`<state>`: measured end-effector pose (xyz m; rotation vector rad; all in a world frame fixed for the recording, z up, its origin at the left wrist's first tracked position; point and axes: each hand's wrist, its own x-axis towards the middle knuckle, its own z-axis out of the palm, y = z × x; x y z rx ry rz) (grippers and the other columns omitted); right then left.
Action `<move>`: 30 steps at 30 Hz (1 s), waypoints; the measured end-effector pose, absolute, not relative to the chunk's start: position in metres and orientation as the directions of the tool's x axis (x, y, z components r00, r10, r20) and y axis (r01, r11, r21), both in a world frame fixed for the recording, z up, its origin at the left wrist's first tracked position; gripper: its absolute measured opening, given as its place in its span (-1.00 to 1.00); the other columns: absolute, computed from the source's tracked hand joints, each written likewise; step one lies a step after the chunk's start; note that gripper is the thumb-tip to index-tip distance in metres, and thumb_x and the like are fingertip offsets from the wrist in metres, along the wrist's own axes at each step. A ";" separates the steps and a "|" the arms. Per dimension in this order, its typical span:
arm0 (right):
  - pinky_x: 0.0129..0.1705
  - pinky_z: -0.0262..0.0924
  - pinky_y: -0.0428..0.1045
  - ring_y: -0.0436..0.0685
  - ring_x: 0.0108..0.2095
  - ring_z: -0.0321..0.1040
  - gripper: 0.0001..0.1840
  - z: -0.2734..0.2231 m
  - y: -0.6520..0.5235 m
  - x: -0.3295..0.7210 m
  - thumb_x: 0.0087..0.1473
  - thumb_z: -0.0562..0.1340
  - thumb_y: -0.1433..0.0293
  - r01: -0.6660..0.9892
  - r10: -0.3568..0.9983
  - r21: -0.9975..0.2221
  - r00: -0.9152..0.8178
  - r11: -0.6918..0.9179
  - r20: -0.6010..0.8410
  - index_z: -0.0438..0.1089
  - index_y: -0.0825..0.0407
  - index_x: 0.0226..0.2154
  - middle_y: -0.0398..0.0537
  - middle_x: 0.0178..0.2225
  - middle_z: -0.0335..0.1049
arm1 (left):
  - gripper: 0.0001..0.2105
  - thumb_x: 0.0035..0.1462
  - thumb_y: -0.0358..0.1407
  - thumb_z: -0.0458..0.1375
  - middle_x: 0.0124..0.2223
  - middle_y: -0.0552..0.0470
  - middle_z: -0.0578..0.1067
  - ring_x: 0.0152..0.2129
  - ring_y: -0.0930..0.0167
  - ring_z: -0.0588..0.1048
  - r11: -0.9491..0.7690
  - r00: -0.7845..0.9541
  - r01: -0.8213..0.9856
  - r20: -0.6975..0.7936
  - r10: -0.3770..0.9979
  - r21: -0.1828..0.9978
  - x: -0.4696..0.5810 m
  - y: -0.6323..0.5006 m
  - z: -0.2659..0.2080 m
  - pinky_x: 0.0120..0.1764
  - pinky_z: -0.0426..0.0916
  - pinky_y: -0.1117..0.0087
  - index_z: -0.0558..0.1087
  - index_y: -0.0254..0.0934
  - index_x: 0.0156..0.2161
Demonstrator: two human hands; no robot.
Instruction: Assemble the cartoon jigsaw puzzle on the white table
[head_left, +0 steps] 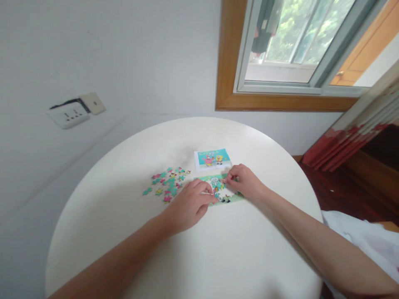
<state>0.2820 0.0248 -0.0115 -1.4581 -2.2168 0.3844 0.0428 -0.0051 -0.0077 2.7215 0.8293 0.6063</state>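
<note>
A partly assembled jigsaw puzzle [215, 181] with cartoon figures lies on the table, with white gaps in its middle. My left hand [192, 203] rests over its left part, fingers stretched out and thumb apart, the fingertips touching it. At the right side of the puzzle, my right hand [245, 181] has thumb and fingers pinched together on a puzzle piece, mostly hidden by the fingertips. Loose puzzle pieces [170, 182] in teal, pink and yellow are scattered left of the puzzle. Just behind it lies a reference picture [213, 159] showing cartoon characters on a teal background.
The round white table [124, 232] stands against a wall with a socket [70, 114] at the left. A wood-framed window [280, 99] is behind at the right, beside a red and cream curtain [346, 133]. White cloth [358, 236] lies right of the table.
</note>
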 end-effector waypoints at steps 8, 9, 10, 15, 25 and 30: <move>-0.15 0.10 -0.03 0.07 -0.34 0.30 -0.74 -0.012 0.029 0.288 0.08 0.23 0.25 0.763 0.894 -0.469 -0.403 0.446 0.195 0.49 0.01 -0.53 -0.09 -0.45 0.44 | -0.67 0.19 -0.43 0.06 -0.01 -0.06 0.42 -0.03 0.26 0.30 -0.816 0.745 0.512 0.334 0.578 0.270 0.045 -0.006 -0.008 0.04 0.21 0.15 0.44 -0.13 0.03; -0.15 0.11 -0.03 0.07 -0.34 0.30 -0.74 -0.012 0.029 0.288 0.08 0.23 0.25 0.765 0.895 -0.465 -0.402 0.445 0.195 0.49 0.01 -0.53 -0.09 -0.45 0.44 | -0.67 0.20 -0.40 0.05 0.01 -0.06 0.42 -0.01 0.25 0.29 -0.814 0.748 0.520 0.323 0.580 0.257 0.046 -0.006 -0.008 0.05 0.20 0.14 0.42 -0.14 0.05; -0.15 0.11 -0.03 0.07 -0.34 0.30 -0.75 -0.012 0.029 0.287 0.08 0.24 0.25 0.769 0.895 -0.460 -0.400 0.444 0.195 0.49 0.01 -0.53 -0.09 -0.46 0.44 | -0.67 0.22 -0.38 0.05 0.03 -0.06 0.41 0.00 0.24 0.28 -0.813 0.752 0.528 0.311 0.581 0.245 0.047 -0.006 -0.009 0.06 0.19 0.13 0.40 -0.15 0.07; -0.15 0.09 -0.02 0.06 -0.34 0.29 -0.77 -0.012 0.028 0.285 0.08 0.25 0.26 0.784 0.901 -0.444 -0.391 0.433 0.188 0.49 0.00 -0.51 -0.10 -0.45 0.43 | -0.67 0.27 -0.33 0.01 0.11 -0.03 0.41 0.01 0.25 0.26 -0.818 0.772 0.540 0.269 0.576 0.199 0.049 -0.005 -0.013 0.07 0.18 0.13 0.36 -0.18 0.12; -0.19 0.07 -0.02 0.08 -0.33 0.25 -0.81 -0.011 0.029 0.286 0.04 0.28 0.27 0.804 0.911 -0.429 -0.369 0.412 0.184 0.49 0.00 -0.50 -0.08 -0.42 0.43 | -0.68 0.27 -0.32 0.01 0.11 -0.02 0.43 0.00 0.25 0.27 -0.824 0.785 0.532 0.253 0.566 0.193 0.049 -0.004 -0.013 0.07 0.18 0.12 0.38 -0.20 0.10; -0.18 0.09 -0.03 0.07 -0.33 0.26 -0.82 -0.013 0.029 0.286 0.05 0.27 0.29 0.792 0.910 -0.449 -0.367 0.413 0.191 0.50 0.00 -0.51 -0.10 -0.44 0.43 | -0.64 0.27 -0.33 0.00 0.12 -0.04 0.41 0.00 0.26 0.27 -0.817 0.764 0.522 0.290 0.576 0.247 0.049 -0.005 -0.013 0.08 0.19 0.12 0.32 -0.16 0.16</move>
